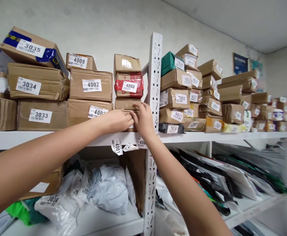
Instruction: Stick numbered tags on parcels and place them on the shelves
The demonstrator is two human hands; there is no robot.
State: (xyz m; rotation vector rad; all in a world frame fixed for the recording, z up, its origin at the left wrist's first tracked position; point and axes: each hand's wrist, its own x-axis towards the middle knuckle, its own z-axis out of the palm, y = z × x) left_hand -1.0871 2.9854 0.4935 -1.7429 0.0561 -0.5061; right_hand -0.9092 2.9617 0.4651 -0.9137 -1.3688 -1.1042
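Observation:
Both my hands reach up to the bottom cardboard parcel point(126, 104) of a short stack on the white shelf point(35, 137). My left hand point(117, 120) is closed against the parcel's front, fingers curled. Fingertip to fingertip with it, my right hand point(143, 119) pinches at the same spot, and what they hold is hidden. Above them sits a parcel with red tape and label 4008 point(129, 86). Loose labels, one reading 4001 point(117, 147), hang from the shelf edge below my hands.
Numbered cardboard boxes fill the shelf: 3033 point(40, 115), 3034 point(28, 86), 4002 point(91, 85), 7002 point(175, 98). A white perforated upright point(154, 82) stands just right of my hands. Grey and black poly mailers point(109, 186) lie on the lower shelf.

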